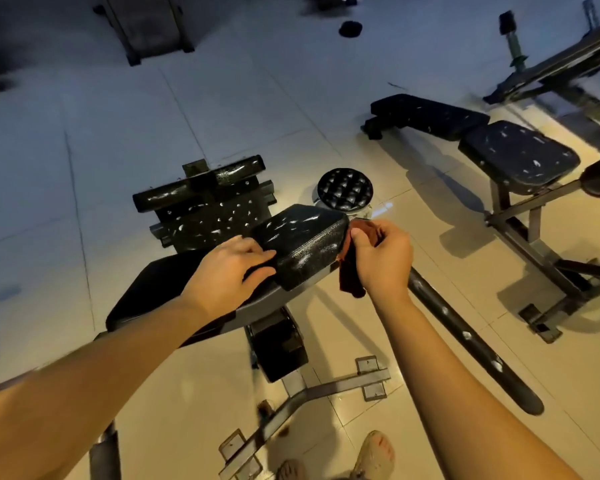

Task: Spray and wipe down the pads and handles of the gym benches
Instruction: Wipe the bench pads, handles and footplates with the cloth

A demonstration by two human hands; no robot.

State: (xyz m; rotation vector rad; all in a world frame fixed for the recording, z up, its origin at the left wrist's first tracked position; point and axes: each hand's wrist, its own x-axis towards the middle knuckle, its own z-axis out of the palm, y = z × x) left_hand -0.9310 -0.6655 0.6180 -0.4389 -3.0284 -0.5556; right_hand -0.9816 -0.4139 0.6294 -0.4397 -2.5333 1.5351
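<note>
Black vinyl, flecked with pale wear marks, covers the pad (300, 244) at the centre of the view, which sits tilted on a grey frame (257, 306). The left hand (222, 271) grips the pad's 9 o'clock end, fingers curled over its edge. At the 3 o'clock end the right hand (383, 261) holds a rust-red cloth (349, 282), fingers closed on it. The cloth touches the pad's end and hangs below the hand. A round quilted stool (345, 188) stands just beyond the pad at 12 o'clock. A second bench (518, 155) stands well apart at 2 o'clock on the tiled floor (84, 168).
</note>
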